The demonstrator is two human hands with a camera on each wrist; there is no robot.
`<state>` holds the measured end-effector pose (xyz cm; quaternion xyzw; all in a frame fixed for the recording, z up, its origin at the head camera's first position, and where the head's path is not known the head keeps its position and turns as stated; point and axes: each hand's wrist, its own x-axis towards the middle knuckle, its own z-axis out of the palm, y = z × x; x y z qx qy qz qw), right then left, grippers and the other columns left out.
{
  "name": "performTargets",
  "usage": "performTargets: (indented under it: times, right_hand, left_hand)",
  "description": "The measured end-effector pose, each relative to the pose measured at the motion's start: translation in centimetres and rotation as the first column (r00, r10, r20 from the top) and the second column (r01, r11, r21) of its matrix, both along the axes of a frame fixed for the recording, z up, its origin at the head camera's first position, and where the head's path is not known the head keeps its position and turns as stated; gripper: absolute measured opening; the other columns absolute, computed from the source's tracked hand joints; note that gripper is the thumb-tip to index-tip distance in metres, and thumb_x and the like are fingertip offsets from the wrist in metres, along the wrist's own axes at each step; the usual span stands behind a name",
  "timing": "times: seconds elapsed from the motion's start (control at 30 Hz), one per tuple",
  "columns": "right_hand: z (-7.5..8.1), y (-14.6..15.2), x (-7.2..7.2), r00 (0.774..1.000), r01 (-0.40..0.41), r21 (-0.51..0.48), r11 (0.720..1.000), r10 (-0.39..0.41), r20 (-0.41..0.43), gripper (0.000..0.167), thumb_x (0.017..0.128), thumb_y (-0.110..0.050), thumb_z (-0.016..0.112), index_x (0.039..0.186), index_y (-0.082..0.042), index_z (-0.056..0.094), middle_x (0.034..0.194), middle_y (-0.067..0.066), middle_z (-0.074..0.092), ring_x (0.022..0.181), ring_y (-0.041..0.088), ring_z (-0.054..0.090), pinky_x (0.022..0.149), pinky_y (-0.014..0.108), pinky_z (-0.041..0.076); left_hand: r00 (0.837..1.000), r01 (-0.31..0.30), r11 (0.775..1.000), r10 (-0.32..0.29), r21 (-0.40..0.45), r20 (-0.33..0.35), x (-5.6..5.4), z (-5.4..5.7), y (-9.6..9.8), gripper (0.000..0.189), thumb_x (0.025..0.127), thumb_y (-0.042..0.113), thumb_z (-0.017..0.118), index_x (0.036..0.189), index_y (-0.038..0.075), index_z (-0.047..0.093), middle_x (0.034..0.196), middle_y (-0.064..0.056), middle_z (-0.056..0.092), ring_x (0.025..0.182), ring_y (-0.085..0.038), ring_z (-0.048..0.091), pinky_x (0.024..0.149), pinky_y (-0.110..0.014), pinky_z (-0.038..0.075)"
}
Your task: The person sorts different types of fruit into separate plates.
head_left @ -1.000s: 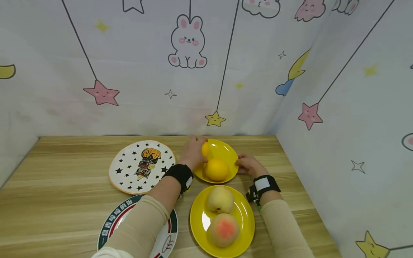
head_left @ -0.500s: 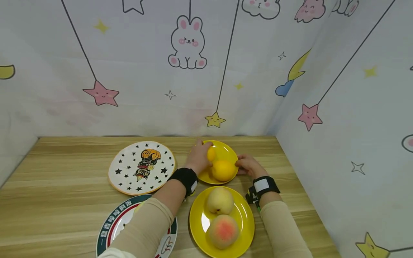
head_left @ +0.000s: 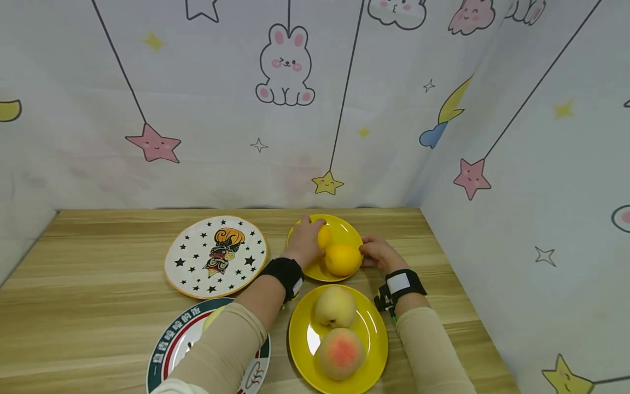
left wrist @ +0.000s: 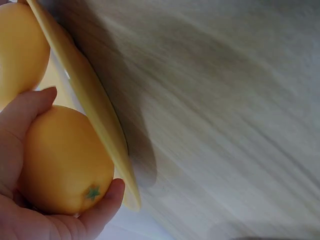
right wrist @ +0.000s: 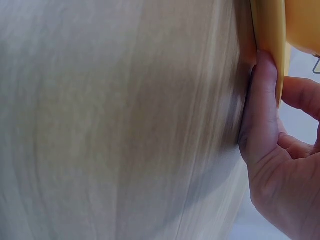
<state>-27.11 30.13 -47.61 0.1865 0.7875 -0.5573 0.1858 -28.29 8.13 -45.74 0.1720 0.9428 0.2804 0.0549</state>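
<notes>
My left hand (head_left: 304, 241) grips an orange (head_left: 323, 236) over the left side of the back yellow plate (head_left: 346, 232). In the left wrist view, thumb and fingers curl round this orange (left wrist: 67, 160), whose green star-shaped stem end shows. A second orange (head_left: 343, 260) lies on the plate's right front part, close beside the held one. At the plate's right edge, my right hand (head_left: 381, 253) pinches the rim. The right wrist view shows the plate's rim (right wrist: 270, 30) between the fingers of the right hand (right wrist: 280, 165).
In front stands another yellow plate (head_left: 379, 339) with a pale yellow round fruit (head_left: 336, 306) and a peach (head_left: 341, 354). To the left lie a star-patterned white plate (head_left: 192, 257) and a green-rimmed plate (head_left: 159, 347), partly under the left sleeve, bearing something yellow-green (head_left: 213, 317).
My left hand has moved right and slightly nearer with its orange. The second orange has shifted right on the plate. My right hand stays at the rim.
</notes>
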Motion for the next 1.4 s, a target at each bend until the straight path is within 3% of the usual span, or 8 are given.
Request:
performTargets:
  times: [0.2, 0.47, 0.7, 0.87, 1.0, 1.13, 1.4]
  right_hand:
    - [0.2, -0.2, 0.0, 1.000, -0.012, 0.014, 1.000, 0.012, -0.002, 0.042, 0.096, 0.004, 0.050, 0.138, 0.008, 0.053, 0.112, 0.012, 0.058, 0.095, 0.019, 0.060, 0.079, 0.035, 0.064]
    - [0.5, -0.4, -0.2, 1.000, -0.016, 0.007, 1.000, 0.016, -0.005, 0.047, 0.095, 0.004, 0.050, 0.142, 0.008, 0.050, 0.117, 0.014, 0.058, 0.097, 0.020, 0.060, 0.083, 0.038, 0.064]
    - [0.6, -0.3, -0.3, 1.000, -0.012, -0.024, 1.000, 0.012, -0.008, 0.050, 0.094, 0.006, 0.049, 0.144, 0.010, 0.048, 0.111, 0.012, 0.057, 0.091, 0.017, 0.061, 0.074, 0.032, 0.064]
    - [0.4, -0.4, -0.4, 1.000, -0.005, -0.020, 1.000, 0.005, -0.011, 0.050, 0.094, 0.005, 0.049, 0.144, 0.010, 0.047, 0.117, 0.016, 0.057, 0.093, 0.019, 0.060, 0.073, 0.032, 0.064]
    - [0.3, -0.5, -0.4, 1.000, -0.006, -0.022, 1.000, 0.006, -0.011, 0.051, 0.094, 0.006, 0.050, 0.145, 0.010, 0.046, 0.121, 0.018, 0.056, 0.093, 0.019, 0.061, 0.075, 0.033, 0.064]
    - [0.2, -0.6, -0.4, 1.000, 0.000, -0.029, 1.000, 0.000, -0.006, 0.051, 0.094, 0.006, 0.052, 0.144, 0.010, 0.045, 0.120, 0.018, 0.055, 0.093, 0.019, 0.063, 0.077, 0.034, 0.064]
    - [0.3, -0.1, 0.5, 0.999, -0.052, 0.003, 0.999, 0.052, -0.010, 0.050, 0.094, 0.006, 0.049, 0.144, 0.013, 0.045, 0.120, 0.019, 0.057, 0.098, 0.022, 0.060, 0.079, 0.035, 0.064]
  left_hand:
    - [1.000, 0.012, 0.999, -0.013, -0.039, -0.021, -0.2, -0.2, -0.3, 0.085, 0.079, 0.020, 0.091, 0.152, 0.016, 0.048, 0.142, -0.023, 0.048, 0.120, -0.042, 0.057, 0.105, -0.050, 0.052]
    - [0.998, 0.037, 0.997, -0.040, -0.064, -0.038, 0.3, 0.7, -0.9, 0.092, 0.078, 0.027, 0.092, 0.156, 0.018, 0.044, 0.146, -0.020, 0.049, 0.126, -0.041, 0.057, 0.109, -0.059, 0.046]
    - [0.995, 0.083, 0.991, -0.088, -0.106, -0.037, 0.9, 2.0, -1.4, 0.084, 0.085, 0.030, 0.087, 0.156, 0.018, 0.043, 0.157, -0.020, 0.044, 0.139, -0.044, 0.050, 0.113, -0.064, 0.042]
    - [0.995, 0.099, 0.988, -0.101, -0.116, -0.016, 1.3, 2.6, -1.9, 0.081, 0.090, 0.035, 0.081, 0.159, 0.019, 0.040, 0.164, -0.020, 0.037, 0.147, -0.045, 0.040, 0.118, -0.063, 0.036]
    - [0.995, 0.072, 0.987, -0.081, -0.144, -0.059, 1.5, 2.7, -2.5, 0.074, 0.098, 0.046, 0.068, 0.160, 0.017, 0.039, 0.164, -0.021, 0.037, 0.148, -0.046, 0.039, 0.120, -0.062, 0.035]
    - [0.994, 0.008, 0.988, -0.024, -0.157, -0.102, 1.4, 3.1, -3.5, 0.071, 0.104, 0.055, 0.052, 0.162, 0.017, 0.035, 0.167, -0.022, 0.031, 0.150, -0.047, 0.035, 0.121, -0.064, 0.032]
    - [0.989, -0.059, 0.974, 0.027, -0.217, -0.148, 1.2, 4.5, -6.3, 0.077, 0.105, 0.063, 0.038, 0.167, 0.021, 0.020, 0.171, -0.024, 0.016, 0.156, -0.053, 0.018, 0.120, -0.069, 0.029]
